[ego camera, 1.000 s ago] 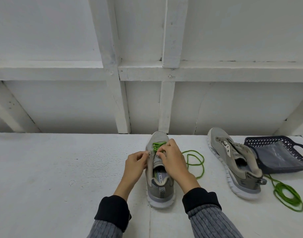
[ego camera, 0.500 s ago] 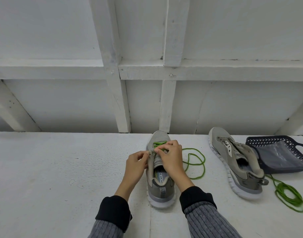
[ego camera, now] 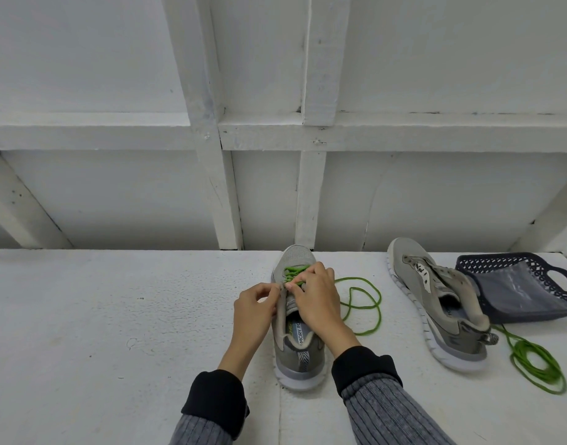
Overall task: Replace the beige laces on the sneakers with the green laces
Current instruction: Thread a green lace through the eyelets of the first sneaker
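Grey sneaker (ego camera: 296, 342): standing toe-away between both hands on white surface (ego camera: 115, 316). Left hand (ego camera: 254, 308): pinching the shoe's left eyelet edge. Right hand (ego camera: 317, 298): fingers curling on green lace (ego camera: 291, 274) crossing the front eyelets, loose length looping just right of this hand. Second sneaker (ego camera: 436, 303): lying well right of right hand, touching dark basket (ego camera: 516, 290). Coiled green lace (ego camera: 539, 364): lying nearer than the basket.

One sneaker (ego camera: 297, 345) sits centre on the table (ego camera: 99, 316), the other (ego camera: 436, 303) right, apparently touching the basket (ego camera: 513, 284) beyond.
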Action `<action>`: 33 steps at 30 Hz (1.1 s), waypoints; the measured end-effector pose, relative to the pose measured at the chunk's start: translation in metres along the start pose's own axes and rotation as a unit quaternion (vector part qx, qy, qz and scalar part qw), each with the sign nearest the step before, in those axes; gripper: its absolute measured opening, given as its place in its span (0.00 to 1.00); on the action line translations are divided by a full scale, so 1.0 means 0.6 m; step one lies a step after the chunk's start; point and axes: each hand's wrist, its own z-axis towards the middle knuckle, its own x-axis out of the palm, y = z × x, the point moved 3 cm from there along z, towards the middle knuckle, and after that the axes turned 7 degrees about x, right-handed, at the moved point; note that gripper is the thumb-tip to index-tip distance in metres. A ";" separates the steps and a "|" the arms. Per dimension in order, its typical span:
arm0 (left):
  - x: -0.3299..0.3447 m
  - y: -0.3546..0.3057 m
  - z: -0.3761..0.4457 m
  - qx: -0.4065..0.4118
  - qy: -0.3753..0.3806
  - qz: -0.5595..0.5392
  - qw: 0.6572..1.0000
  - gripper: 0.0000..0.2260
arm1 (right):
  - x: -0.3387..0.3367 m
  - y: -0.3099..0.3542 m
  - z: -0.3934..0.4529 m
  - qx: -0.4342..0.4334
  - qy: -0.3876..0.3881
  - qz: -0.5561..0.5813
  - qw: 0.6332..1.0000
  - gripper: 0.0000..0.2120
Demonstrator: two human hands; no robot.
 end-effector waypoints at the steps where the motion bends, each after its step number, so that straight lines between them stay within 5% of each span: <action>1: 0.000 0.000 -0.001 0.000 -0.002 -0.003 1.000 0.08 | 0.000 0.000 0.000 -0.005 -0.001 0.002 1.000 0.09; 7: -0.002 0.007 0.004 -0.024 0.004 -0.078 0.997 0.18 | 0.002 -0.006 0.002 -0.015 0.010 0.058 0.998 0.09; 13: -0.005 0.008 0.012 -0.038 0.037 -0.094 0.994 0.08 | 0.004 -0.001 0.003 -0.017 0.041 0.049 0.998 0.10; 21: -0.010 -0.004 0.029 -0.001 0.038 0.003 0.999 0.07 | 0.000 -0.018 -0.008 0.002 0.037 0.092 0.995 0.08; 25: -0.011 0.006 0.028 -0.077 -0.007 -0.157 0.984 0.09 | -0.012 -0.038 -0.025 0.063 -0.022 0.206 0.976 0.16; 30: -0.016 0.005 0.028 -0.084 -0.035 -0.349 0.933 0.11 | -0.021 -0.056 -0.049 0.088 -0.080 0.286 0.951 0.12; 31: -0.021 0.005 0.029 -0.081 -0.042 -0.349 0.933 0.11 | -0.021 -0.057 -0.052 0.091 -0.085 0.299 0.946 0.10; 33: -0.042 0.010 0.032 -0.025 -0.043 -0.164 0.985 0.10 | -0.020 -0.056 -0.055 0.093 -0.089 0.312 0.941 0.09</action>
